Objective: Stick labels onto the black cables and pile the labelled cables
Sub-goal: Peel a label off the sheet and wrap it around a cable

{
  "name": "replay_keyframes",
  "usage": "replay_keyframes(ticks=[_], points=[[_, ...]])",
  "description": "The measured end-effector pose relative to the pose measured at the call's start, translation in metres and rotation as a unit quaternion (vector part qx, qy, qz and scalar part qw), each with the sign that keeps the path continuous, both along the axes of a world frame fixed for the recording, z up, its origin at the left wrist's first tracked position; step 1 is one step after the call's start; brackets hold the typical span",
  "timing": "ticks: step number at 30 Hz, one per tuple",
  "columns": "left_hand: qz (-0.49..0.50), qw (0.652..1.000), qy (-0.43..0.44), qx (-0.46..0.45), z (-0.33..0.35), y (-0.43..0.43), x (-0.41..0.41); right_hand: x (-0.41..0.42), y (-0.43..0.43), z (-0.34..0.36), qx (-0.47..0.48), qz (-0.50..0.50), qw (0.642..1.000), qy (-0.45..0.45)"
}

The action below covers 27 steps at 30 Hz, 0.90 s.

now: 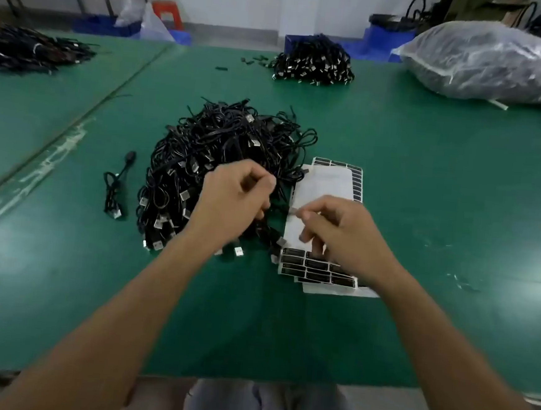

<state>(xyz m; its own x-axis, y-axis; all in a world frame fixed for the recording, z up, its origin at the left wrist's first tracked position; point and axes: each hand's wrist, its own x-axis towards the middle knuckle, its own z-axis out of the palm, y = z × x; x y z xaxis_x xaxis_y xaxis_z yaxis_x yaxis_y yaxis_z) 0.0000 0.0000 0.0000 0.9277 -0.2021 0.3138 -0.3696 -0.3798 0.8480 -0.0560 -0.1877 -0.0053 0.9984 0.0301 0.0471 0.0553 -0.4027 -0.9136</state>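
Cables (221,149), black and tangled, lie heaped at the middle of the green table (423,217) in the head view, with silver plugs sticking out along the near edge. Our left hand (230,201) sits over the heap's near right side, its fingers curled in and thumb against forefinger. The blur keeps us from telling whether a cable is caught in them. Our right hand (341,233) hangs over the label sheets (326,183), which lie just beside the heap on its right. Its thumb and forefinger pinch a small label (294,210) by one end. The top sheet's middle is bare white, and dark labels line its far, right and near edges. A single coiled cable (116,192) lies apart, left of the heap. Farther back we see a second pile (316,64), a far-left pile (32,47) and a stuffed plastic bag (487,60) at the right.
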Motion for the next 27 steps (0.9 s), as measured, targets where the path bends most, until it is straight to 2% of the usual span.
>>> replay_keyframes(ticks=[4, 7, 9, 12, 18, 22, 25, 27], points=[[0.061, 0.997, 0.03, -0.043, -0.015, -0.016, 0.026, 0.046, 0.004, -0.008, -0.018, -0.068, 0.997, -0.032], [0.087, 0.995, -0.044, -0.01, -0.037, -0.021, 0.026, 0.076, 0.011, -0.016, -0.022, -0.098, 0.994, -0.052], [0.102, 0.993, -0.053, -0.017, -0.042, -0.02, 0.027, 0.096, 0.023, -0.015, -0.037, -0.109, 0.991, -0.073], [0.1, 0.992, -0.004, -0.071, -0.041, -0.018, 0.033, 0.123, 0.046, -0.007, -0.09, -0.087, 0.987, -0.099], [0.073, 0.988, 0.075, -0.113, -0.033, -0.013, 0.037, 0.145, 0.053, -0.001, -0.131, -0.108, 0.983, -0.068], [0.068, 0.984, 0.096, -0.131, -0.03, -0.012, 0.035, 0.139, 0.049, 0.001, -0.187, -0.113, 0.969, -0.119], [0.066, 0.983, 0.108, -0.135, -0.028, -0.012, 0.034, 0.13, 0.047, 0.007, -0.131, -0.145, 0.961, -0.198], [0.058, 0.979, 0.121, -0.153, -0.026, -0.012, 0.033, 0.125, 0.043, 0.01, -0.063, -0.148, 0.965, -0.208]])
